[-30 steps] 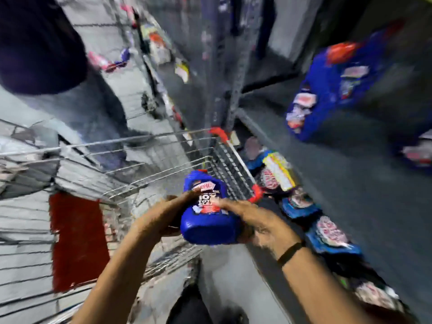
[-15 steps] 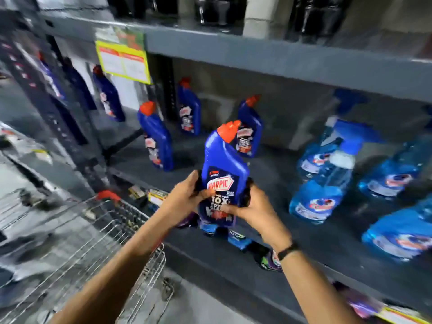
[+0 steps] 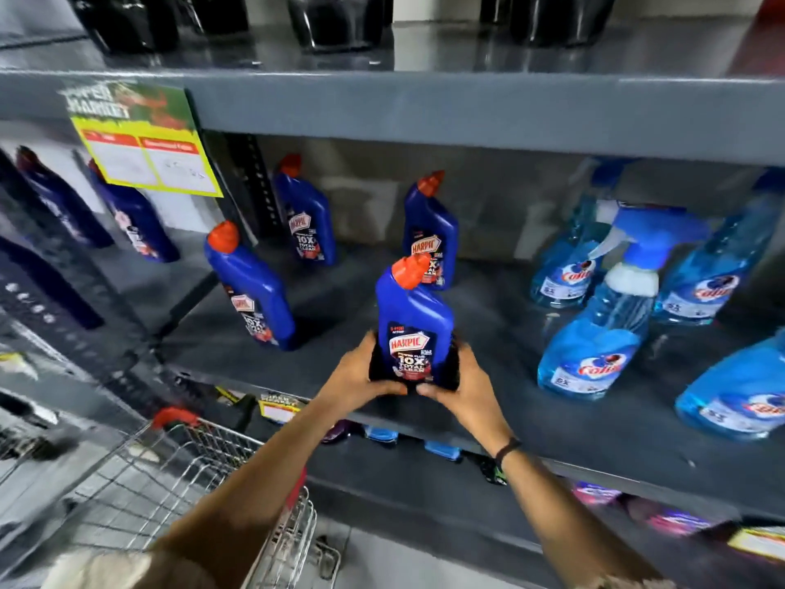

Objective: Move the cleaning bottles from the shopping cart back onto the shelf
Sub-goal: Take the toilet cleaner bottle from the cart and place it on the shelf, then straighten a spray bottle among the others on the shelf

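A dark blue Harpic bottle (image 3: 414,325) with an orange cap stands upright at the front of the grey shelf (image 3: 531,423). My left hand (image 3: 354,376) grips its lower left side and my right hand (image 3: 461,384) its lower right side. Whether its base rests on the shelf I cannot tell. Three more blue Harpic bottles (image 3: 250,286) stand farther back and to the left. The wire shopping cart (image 3: 182,482) with a red handle is at lower left, below my left arm; its contents are not visible.
Light blue spray bottles (image 3: 594,342) crowd the right part of the same shelf. A yellow-green price sign (image 3: 144,142) hangs from the shelf above at left. Dark containers (image 3: 335,19) sit on the top shelf. A lower shelf holds small packs.
Both hands lifted the Harpic bottle out of the cart, turned it upright and carried it forward over the shelf's front edge. My view swung up from the cart to the shelf.
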